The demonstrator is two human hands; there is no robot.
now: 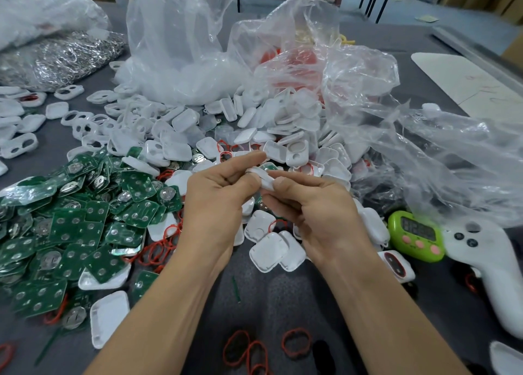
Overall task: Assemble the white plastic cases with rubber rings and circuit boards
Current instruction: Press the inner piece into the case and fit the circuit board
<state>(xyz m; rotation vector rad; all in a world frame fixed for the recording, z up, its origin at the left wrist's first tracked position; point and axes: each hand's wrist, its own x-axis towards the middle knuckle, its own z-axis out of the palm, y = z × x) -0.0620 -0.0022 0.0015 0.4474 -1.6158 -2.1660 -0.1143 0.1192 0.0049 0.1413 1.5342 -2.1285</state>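
The left hand and right hand both pinch 1 small white rounded-square plastic case at mid-scene, thumbs and forefingers curled on it. A green circuit board peeps at its far edge, so seating the board seems to be the step in hand; the next move calls for an even squeeze.

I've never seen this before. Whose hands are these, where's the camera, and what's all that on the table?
No machine here: a person works bare-handed, filmed by one camera worn on their head, looking down. The left hand and right hand together pinch a small white case. On the grey table lie green circuit boards at the left, white case shells in the middle, loose red rubber rings, clear plastic bags, a green timer and a white controller at the right.
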